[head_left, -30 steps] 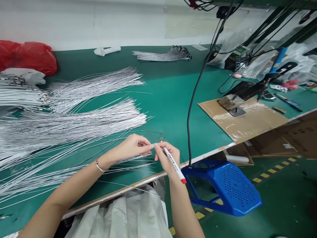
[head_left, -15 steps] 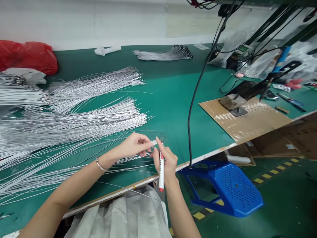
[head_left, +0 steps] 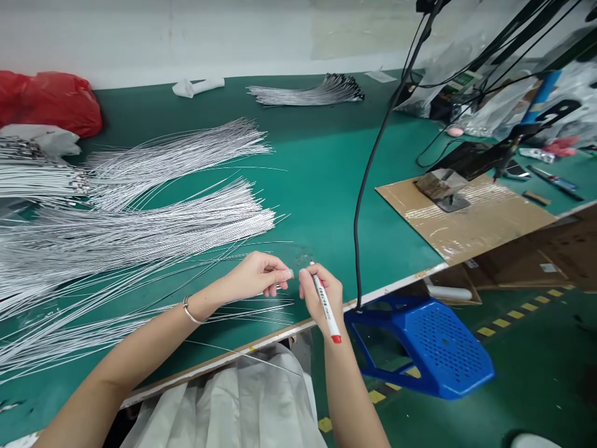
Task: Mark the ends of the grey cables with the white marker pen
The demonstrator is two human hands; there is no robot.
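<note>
My left hand (head_left: 257, 277) pinches the ends of a few thin silver wires (head_left: 242, 297) near the front edge of the green table (head_left: 326, 186). A thin bracelet sits on its wrist. My right hand (head_left: 321, 295) grips a white marker pen with a red end (head_left: 325, 306), tip up, close to the pinched wire ends. Big fanned bundles of silver wires (head_left: 140, 224) spread across the table to the left of both hands.
A black cable (head_left: 368, 180) hangs down to the table edge right of my right hand. A taped cardboard sheet (head_left: 466, 218) with a small block lies at right. A blue plastic stool (head_left: 429, 348) lies on the floor. A red bag (head_left: 51, 99) and another wire bundle (head_left: 308, 94) are far back.
My right hand turned the pen from slanted to upright and back to slanted, and drew a little away from the wire ends. My left hand kept its pinch.
</note>
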